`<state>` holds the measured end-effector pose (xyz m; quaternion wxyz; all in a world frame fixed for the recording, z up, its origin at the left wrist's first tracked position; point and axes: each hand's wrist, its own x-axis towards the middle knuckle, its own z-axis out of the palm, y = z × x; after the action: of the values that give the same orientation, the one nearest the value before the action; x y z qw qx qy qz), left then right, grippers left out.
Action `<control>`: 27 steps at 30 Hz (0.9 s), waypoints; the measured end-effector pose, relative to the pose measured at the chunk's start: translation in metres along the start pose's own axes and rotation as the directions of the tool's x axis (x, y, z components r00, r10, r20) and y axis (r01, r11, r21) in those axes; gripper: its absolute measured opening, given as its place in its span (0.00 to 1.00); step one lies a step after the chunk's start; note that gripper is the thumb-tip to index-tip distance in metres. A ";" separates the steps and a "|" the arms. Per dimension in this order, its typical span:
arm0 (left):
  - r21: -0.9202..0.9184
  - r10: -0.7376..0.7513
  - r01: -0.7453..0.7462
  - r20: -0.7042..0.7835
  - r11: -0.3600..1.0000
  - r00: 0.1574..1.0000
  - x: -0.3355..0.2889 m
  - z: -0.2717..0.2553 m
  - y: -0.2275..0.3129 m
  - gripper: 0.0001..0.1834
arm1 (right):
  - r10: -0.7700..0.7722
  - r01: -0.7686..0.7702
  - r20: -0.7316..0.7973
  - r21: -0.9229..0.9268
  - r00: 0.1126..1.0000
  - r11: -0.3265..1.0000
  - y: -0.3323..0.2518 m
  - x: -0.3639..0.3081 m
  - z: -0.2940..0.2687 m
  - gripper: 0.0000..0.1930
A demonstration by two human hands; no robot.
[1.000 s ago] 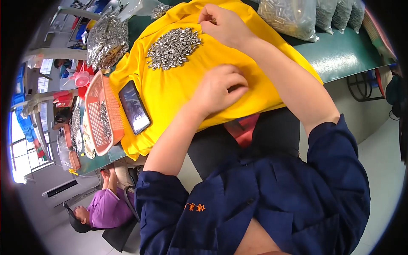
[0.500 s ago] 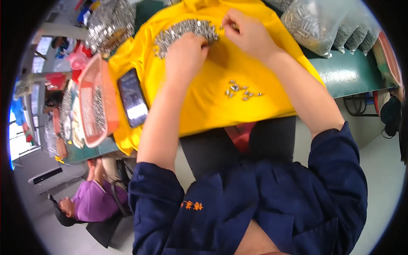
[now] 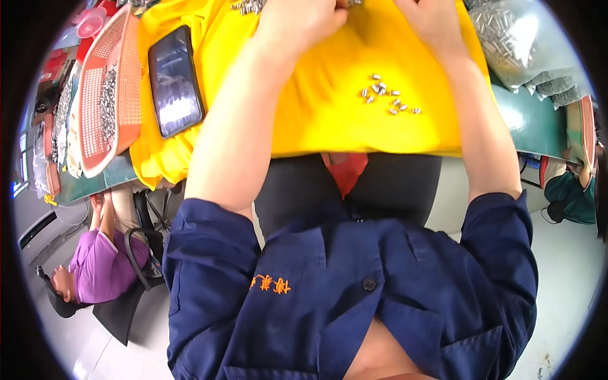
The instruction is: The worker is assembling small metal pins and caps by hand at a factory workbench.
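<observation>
Small shiny metal cylindrical parts [image 3: 249, 7] lie heaped on a yellow cloth [image 3: 329, 120] at the top edge, mostly out of view. Over this heap is my left hand [image 3: 304, 20], its fingers curled; their tips are cut off, and whatever they hold is hidden. To the right, my right hand [image 3: 436, 24] hovers above the cloth with fingers bent inward, also cut by the top edge. What it pinches, if anything, does not show. Between my forearms, closer to me, several loose metal parts [image 3: 380, 88] lie scattered on the cloth.
A dark phone [image 3: 175, 82] lies on the cloth at left, beside a pink perforated basket [image 3: 130, 76] of metal parts. Clear bags of metal pieces [image 3: 513, 35] stand on the green table [image 3: 532, 117] at right. A person in purple [image 3: 107, 266] sits at lower left.
The view has shifted, so the cloth, heap and hands sit higher and are partly cut off. Both hands stay near the heap; the small metal piece seen at my right fingers is now out of view.
</observation>
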<state>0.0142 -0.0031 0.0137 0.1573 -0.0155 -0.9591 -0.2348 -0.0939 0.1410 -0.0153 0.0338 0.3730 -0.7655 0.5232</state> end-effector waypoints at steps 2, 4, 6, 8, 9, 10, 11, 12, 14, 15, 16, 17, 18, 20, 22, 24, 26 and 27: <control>0.180 -0.041 0.041 -0.007 0.983 0.999 0.006 0.007 -0.003 0.09 | -0.053 0.051 -0.020 -0.060 0.998 0.997 0.003 0.000 -0.002 0.03; 0.095 -0.046 0.048 -0.024 0.994 0.999 0.007 0.009 -0.015 0.08 | -0.055 0.057 0.013 -0.125 0.998 0.991 -0.002 0.000 -0.002 0.03; -0.078 -0.083 0.077 -0.074 0.994 0.994 0.008 0.014 -0.020 0.07 | -0.097 0.092 -0.018 -0.199 0.995 0.976 0.003 0.001 -0.003 0.05; -0.084 -0.041 0.031 -0.119 0.996 0.992 0.008 0.019 -0.020 0.07 | -0.131 0.110 -0.061 -0.271 0.990 0.956 0.004 0.003 -0.003 0.05; -0.118 -0.069 0.058 -0.096 0.991 0.993 0.008 0.020 -0.014 0.07 | -0.136 0.112 -0.080 -0.252 0.988 0.961 0.010 0.003 -0.005 0.06; -0.131 -0.056 0.042 -0.111 0.990 0.992 0.007 0.019 -0.015 0.07 | -0.140 0.117 -0.092 -0.224 0.986 0.968 0.012 0.004 -0.003 0.06; -0.145 -0.045 0.027 -0.127 0.989 0.991 0.006 0.018 -0.016 0.08 | -0.130 0.114 -0.071 -0.200 0.989 0.973 0.012 0.005 -0.004 0.05; -0.138 -0.049 0.031 -0.131 0.990 0.990 0.006 0.018 -0.014 0.07 | -0.140 0.127 -0.058 -0.196 0.988 0.972 0.011 0.004 -0.003 0.05; -0.152 -0.025 -0.001 -0.170 0.988 0.985 0.008 0.023 -0.012 0.06 | -0.121 0.103 -0.064 -0.238 0.991 0.966 0.012 0.003 -0.005 0.05; -0.159 -0.023 -0.002 -0.156 0.987 0.988 0.011 0.024 -0.007 0.05 | -0.133 0.117 -0.051 -0.237 0.990 0.964 0.012 0.002 -0.011 0.05; -0.158 -0.002 -0.026 -0.173 0.987 0.985 0.009 0.026 -0.010 0.05 | -0.149 0.130 -0.055 -0.261 0.987 0.957 0.011 0.003 -0.008 0.05; -0.156 0.019 -0.050 -0.189 0.987 0.982 0.008 0.028 -0.013 0.05 | -0.164 0.141 -0.061 -0.282 0.985 0.949 0.009 0.004 -0.005 0.05; -0.150 -0.022 0.000 -0.142 0.989 0.990 0.004 0.026 -0.011 0.04 | -0.173 0.152 -0.055 -0.267 0.983 0.952 0.006 0.003 -0.004 0.05; -0.151 -0.049 0.034 -0.099 0.988 0.994 -0.004 0.022 -0.012 0.04 | -0.050 0.027 -0.081 -0.258 0.995 0.966 0.001 0.003 -0.001 0.04; -0.129 -0.054 0.055 0.016 0.990 0.998 -0.010 0.019 -0.008 0.05 | -0.104 0.082 -0.068 -0.274 0.992 0.958 0.002 0.003 -0.003 0.04; -0.124 -0.071 0.070 -0.002 0.990 0.997 -0.011 0.017 -0.005 0.05 | -0.042 0.027 -0.062 -0.220 0.997 0.975 0.002 0.004 -0.009 0.04; -0.136 -0.094 0.085 -0.059 0.987 0.994 -0.009 0.017 -0.001 0.05 | -0.048 0.035 -0.060 -0.198 0.997 0.980 0.002 0.002 -0.009 0.04; -0.141 -0.106 0.094 -0.079 0.986 0.991 -0.010 0.014 -0.004 0.06 | -0.124 0.106 -0.080 -0.196 0.989 0.975 0.002 0.003 -0.004 0.04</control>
<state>0.0191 0.0006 -0.0026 0.1851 0.0319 -0.9326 -0.3082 -0.0986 0.1430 -0.0141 0.1348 0.3873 -0.7869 0.4610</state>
